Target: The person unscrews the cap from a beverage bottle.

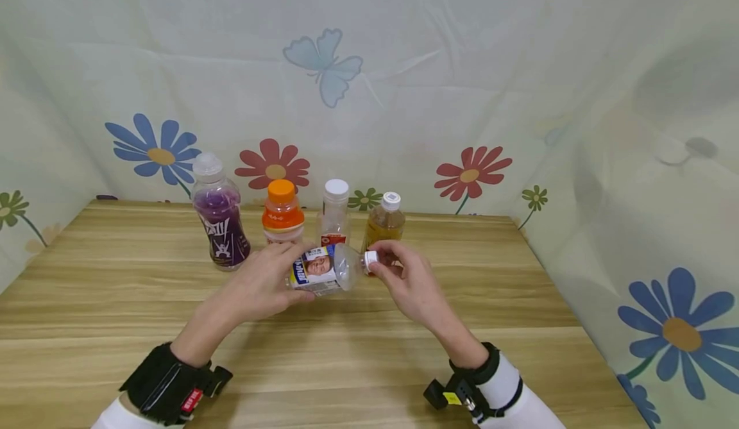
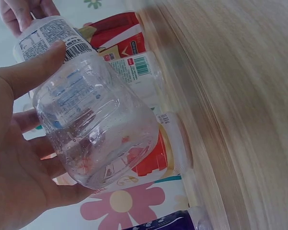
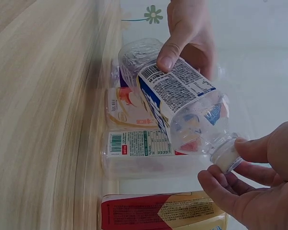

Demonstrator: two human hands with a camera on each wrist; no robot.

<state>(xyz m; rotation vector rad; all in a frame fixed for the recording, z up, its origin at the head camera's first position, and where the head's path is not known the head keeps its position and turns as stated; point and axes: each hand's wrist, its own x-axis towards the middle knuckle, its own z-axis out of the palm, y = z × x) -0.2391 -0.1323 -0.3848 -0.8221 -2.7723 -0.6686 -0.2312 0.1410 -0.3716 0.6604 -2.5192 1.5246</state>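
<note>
A clear plastic bottle [image 1: 320,270] with a blue and white label lies tilted on its side between the two hands, its neck toward the right. My left hand [image 1: 262,285] grips the body, thumb over the label and fingers around the far side. No liquid shows inside the bottle in the left wrist view. At the neck, my right hand [image 1: 411,281] pinches the white cap [image 1: 370,260] between thumb and fingers. In the right wrist view the cap [image 3: 225,157] sits at the bottle's mouth, partly covered by the fingertips.
Behind the hands stand a bottle of purple drink [image 1: 222,230], an orange-capped bottle [image 1: 283,214], a clear white-capped bottle [image 1: 335,214] and a bottle of amber liquid [image 1: 385,225]. They stand on a wooden table [image 1: 323,371], before a flowered curtain [image 1: 404,83].
</note>
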